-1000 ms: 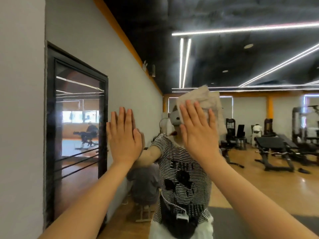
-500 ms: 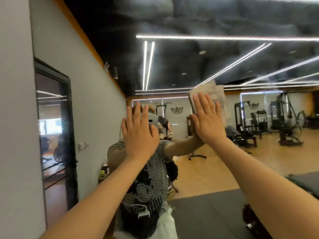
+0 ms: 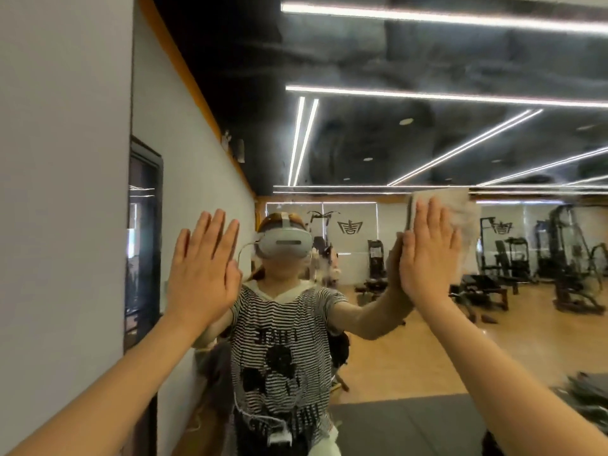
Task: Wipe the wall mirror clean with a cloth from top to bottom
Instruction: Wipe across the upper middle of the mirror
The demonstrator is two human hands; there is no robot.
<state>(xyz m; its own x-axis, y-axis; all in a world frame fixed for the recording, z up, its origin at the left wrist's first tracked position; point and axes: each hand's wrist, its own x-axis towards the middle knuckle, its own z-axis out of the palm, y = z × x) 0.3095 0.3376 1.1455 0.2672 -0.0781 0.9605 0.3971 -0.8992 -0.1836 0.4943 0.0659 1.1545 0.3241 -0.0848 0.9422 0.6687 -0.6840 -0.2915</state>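
Observation:
The wall mirror (image 3: 411, 93) fills most of the head view and reflects a gym and a person in a striped shirt. A pale beige cloth (image 3: 462, 209) lies flat against the glass at right of centre. My right hand (image 3: 427, 251) presses it there with straight, spread fingers. My left hand (image 3: 202, 268) is flat against the mirror near its left edge, fingers straight and holding nothing.
A plain grey wall (image 3: 59, 192) borders the mirror on the left. Reflected in the glass are a dark door frame (image 3: 144, 245), exercise machines (image 3: 559, 258) at right, ceiling light strips and a dark floor mat (image 3: 404, 426) at the bottom.
My right hand has slid the cloth to the right across the glass. My view has shifted, so the mirror's left edge and the grey wall now take up more of the left side.

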